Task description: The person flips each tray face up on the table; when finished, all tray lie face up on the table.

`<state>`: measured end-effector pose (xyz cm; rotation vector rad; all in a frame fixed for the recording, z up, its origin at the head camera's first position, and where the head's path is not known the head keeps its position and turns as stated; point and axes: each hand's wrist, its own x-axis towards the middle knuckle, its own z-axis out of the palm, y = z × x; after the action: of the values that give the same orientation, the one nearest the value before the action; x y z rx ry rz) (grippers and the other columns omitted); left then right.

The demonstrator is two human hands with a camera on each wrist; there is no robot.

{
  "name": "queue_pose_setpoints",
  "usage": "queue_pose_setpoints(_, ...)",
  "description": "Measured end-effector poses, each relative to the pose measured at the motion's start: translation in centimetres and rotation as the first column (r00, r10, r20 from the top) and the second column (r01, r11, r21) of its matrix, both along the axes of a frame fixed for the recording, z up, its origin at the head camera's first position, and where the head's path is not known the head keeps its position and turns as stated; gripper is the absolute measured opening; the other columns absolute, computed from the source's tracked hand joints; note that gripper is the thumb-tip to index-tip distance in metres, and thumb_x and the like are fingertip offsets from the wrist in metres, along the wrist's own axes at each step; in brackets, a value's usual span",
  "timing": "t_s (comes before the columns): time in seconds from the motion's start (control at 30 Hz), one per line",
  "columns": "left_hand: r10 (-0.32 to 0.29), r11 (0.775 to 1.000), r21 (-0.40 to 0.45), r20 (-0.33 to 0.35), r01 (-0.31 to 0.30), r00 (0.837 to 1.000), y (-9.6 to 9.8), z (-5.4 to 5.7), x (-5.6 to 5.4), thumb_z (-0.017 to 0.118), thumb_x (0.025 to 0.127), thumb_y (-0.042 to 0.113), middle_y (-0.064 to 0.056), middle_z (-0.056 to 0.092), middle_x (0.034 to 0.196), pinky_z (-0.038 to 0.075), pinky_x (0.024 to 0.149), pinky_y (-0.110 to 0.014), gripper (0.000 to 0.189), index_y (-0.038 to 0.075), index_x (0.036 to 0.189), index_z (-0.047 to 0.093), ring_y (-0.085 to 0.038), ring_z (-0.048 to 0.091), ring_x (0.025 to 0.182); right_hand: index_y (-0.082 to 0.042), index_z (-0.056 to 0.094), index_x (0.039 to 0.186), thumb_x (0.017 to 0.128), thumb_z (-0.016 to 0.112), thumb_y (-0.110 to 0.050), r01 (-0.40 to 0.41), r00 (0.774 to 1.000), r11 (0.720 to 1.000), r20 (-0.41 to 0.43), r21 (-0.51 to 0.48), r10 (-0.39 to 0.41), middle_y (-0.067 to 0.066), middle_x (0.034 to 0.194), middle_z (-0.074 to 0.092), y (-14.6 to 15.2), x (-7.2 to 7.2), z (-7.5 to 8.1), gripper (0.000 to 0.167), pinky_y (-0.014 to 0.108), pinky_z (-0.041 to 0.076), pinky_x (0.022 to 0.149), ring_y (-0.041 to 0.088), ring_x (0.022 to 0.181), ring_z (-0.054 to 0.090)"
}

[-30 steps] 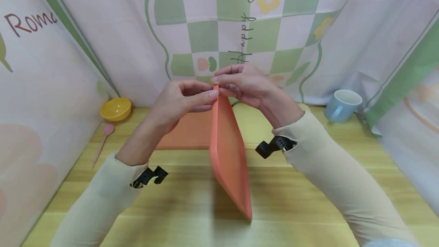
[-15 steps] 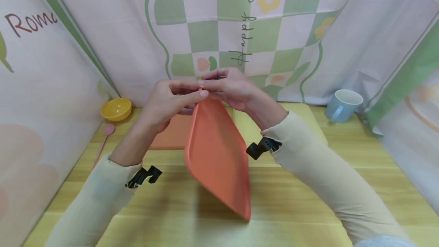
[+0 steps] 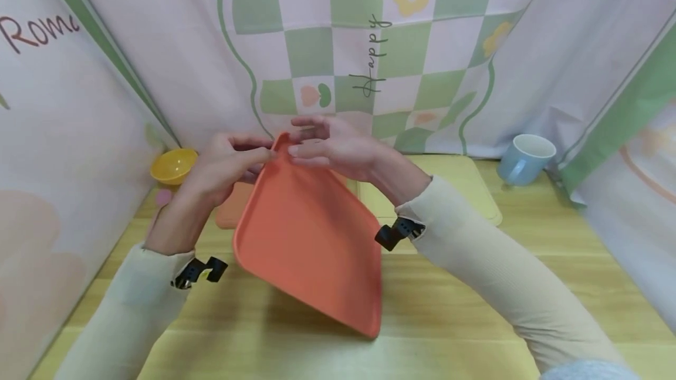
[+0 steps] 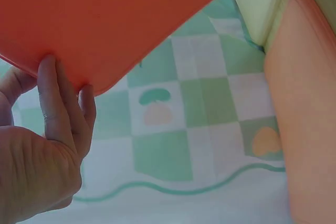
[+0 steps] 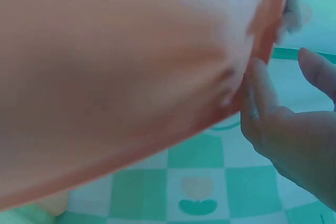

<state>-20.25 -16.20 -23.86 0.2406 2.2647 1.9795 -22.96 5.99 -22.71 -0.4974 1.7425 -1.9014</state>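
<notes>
An orange mat with a raised rim (image 3: 317,245) stands tilted above the table, its lowest corner near the tabletop. At its upper corner my left hand (image 3: 222,169) pinches the rim between thumb and fingers. In the left wrist view, the fingers (image 4: 52,98) of that hand lie against the mat (image 4: 115,9). My right hand (image 3: 345,148) is on the other side of the same corner, fingers fairly straight. The right wrist view has its fingers (image 5: 262,87) touching the rim, with the thumb raised away from it.
Behind the held mat, a flat orange mat (image 3: 231,209) and a yellow mat (image 3: 443,183) lie on the wooden table (image 3: 465,304). At the back left are a yellow bowl (image 3: 173,166) and a pink spoon (image 3: 163,197). A light blue mug (image 3: 520,163) stands back right, before the curtain (image 3: 311,51).
The held mat has swung from nearly edge-on to showing its broad face. Its upper corner has moved left and slightly down with both hands. The right thumb and fingers have spread apart.
</notes>
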Motion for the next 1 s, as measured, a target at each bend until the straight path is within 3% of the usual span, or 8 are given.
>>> queue_pose_setpoints(0.1, 0.014, 1.0, -0.001, 0.03, -0.014, 0.999, -0.8, -0.3, -0.2, 0.067, 0.093, 0.006, -0.006, 0.071, 0.09, 0.062, 0.064, -0.03, 0.039, -0.013, 0.126, 0.06, -0.015, 0.071, 0.067, 0.001, 0.035, 0.153, 0.097, 0.06, 0.008, -0.002, 1.0, 1.0, -0.001, 0.015, 0.002, 0.02, 0.147, 0.045, 1.0, 0.0, -0.8, 0.062, 0.041, 0.048, 0.107, 0.034, 0.132, 0.05)
queue_pose_setpoints(0.27, 0.038, 0.999, 0.016, 0.052, -0.039, 0.998, -1.8, -0.7, -0.4, 0.065, 0.093, 0.003, -0.006, 0.071, 0.088, 0.061, 0.061, -0.027, 0.039, -0.014, 0.128, 0.058, -0.014, 0.069, 0.065, 0.009, 0.038, 0.148, 0.097, 0.058, 0.01, 0.047, 0.999, 0.999, 0.024, 0.016, -0.047, 0.023, 0.143, 0.045, 3.3, -0.4, -3.3, 0.055, 0.048, 0.044, 0.11, 0.036, 0.135, 0.043)
queue_pose_setpoints(0.57, 0.061, 0.997, 0.048, 0.032, -0.062, 0.998, -3.2, -1.5, -0.5, 0.065, 0.095, 0.003, -0.007, 0.07, 0.092, 0.061, 0.063, -0.026, 0.042, -0.017, 0.131, 0.055, -0.011, 0.066, 0.063, 0.012, 0.043, 0.142, 0.099, 0.058, 0.005, 0.192, 0.977, 0.975, 0.07, 0.113, -0.201, 0.013, 0.122, 0.056, 9.4, -1.7, -8.4, 0.046, 0.052, 0.043, 0.11, 0.022, 0.109, 0.061)
queue_pose_setpoints(0.77, 0.103, 0.99, 0.094, 0.062, -0.109, 0.993, -3.6, -2.5, -0.7, 0.068, 0.094, 0.002, -0.007, 0.07, 0.095, 0.061, 0.063, -0.025, 0.042, -0.012, 0.132, 0.058, -0.011, 0.063, 0.063, 0.012, 0.044, 0.142, 0.101, 0.059, -0.003, 0.288, 0.953, 0.938, 0.04, 0.191, -0.3, 0.02, 0.134, 0.051, 13.0, -2.2, -10.6, 0.046, 0.048, 0.048, 0.106, 0.02, 0.11, 0.061)
queue_pose_setpoints(0.9, 0.13, 0.979, 0.146, 0.088, -0.142, 0.988, -3.5, -3.4, -0.7, 0.068, 0.092, -0.001, -0.006, 0.071, 0.093, 0.061, 0.061, -0.026, 0.028, -0.003, 0.12, 0.069, -0.012, 0.064, 0.062, 0.01, 0.042, 0.145, 0.102, 0.059, -0.007, 0.331, 0.936, 0.91, 0.039, 0.251, -0.351, 0.021, 0.14, 0.048, 14.6, -2.3, -11.9, 0.049, 0.043, 0.049, 0.105, 0.025, 0.119, 0.053)
queue_pose_setpoints(1.0, 0.133, 0.97, 0.19, 0.103, -0.15, 0.986, -3.4, -4.1, -0.7, 0.066, 0.092, -0.004, -0.005, 0.072, 0.088, 0.061, 0.06, -0.026, 0.019, 0.006, 0.106, 0.074, -0.013, 0.066, 0.061, 0.009, 0.039, 0.148, 0.102, 0.06, -0.011, 0.323, 0.933, 0.907, 0.066, 0.271, -0.353, 0.013, 0.131, 0.057, 15.6, -2.5, -12.6, 0.054, 0.04, 0.052, 0.102, 0.022, 0.116, 0.058)
